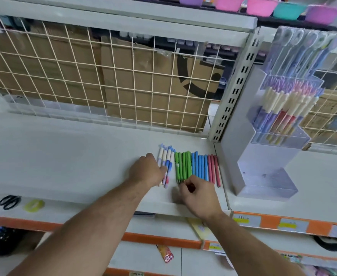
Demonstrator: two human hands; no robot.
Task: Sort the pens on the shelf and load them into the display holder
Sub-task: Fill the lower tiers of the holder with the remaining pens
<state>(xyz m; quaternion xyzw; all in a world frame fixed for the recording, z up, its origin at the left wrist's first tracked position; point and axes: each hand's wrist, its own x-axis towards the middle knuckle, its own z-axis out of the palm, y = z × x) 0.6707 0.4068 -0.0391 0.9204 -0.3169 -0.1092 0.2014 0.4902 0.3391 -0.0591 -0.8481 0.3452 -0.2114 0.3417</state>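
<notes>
Looking mid-frame, I see my left hand [148, 170] curled on the white-blue pens [168, 158], my right hand [198, 195] pinching the near tips of the green pens [183, 166]; the display holder [263, 166] stands at right.

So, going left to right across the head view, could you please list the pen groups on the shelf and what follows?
White-and-blue plastic pens, green plastic pens, blue plastic pens, pink plastic pens, clear acrylic display holder.

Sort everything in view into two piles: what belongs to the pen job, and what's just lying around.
Job: white pens, green pens, blue pens, pink pens, display holder.
Lying about: scissors, yellow tape roll, coloured bowls, cardboard boxes.
</notes>
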